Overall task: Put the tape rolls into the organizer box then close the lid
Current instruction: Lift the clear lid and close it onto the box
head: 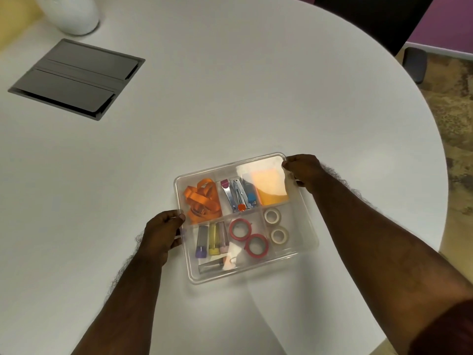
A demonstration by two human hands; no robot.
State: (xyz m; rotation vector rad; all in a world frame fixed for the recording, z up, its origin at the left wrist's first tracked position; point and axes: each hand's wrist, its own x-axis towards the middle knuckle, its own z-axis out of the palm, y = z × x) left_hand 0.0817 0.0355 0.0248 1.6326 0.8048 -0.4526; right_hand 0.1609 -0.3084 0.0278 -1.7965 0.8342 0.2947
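A clear plastic organizer box [305, 252] sits on the white table with its clear lid [256, 162] lying on top. Through the lid I see two red tape rolls [248, 238] in a middle compartment and two white tape rolls [276, 228] in the right one. My left hand [163, 233] grips the lid's left edge. My right hand [304, 171] grips its far right corner.
Other compartments hold an orange ribbon [203, 201], nail clippers [236, 194], orange sticky notes [271, 187] and small coloured cases [212, 239]. A grey cable hatch [76, 78] is set into the table at far left, with a white vase [73, 14] behind it. The table's rounded edge runs at the right.
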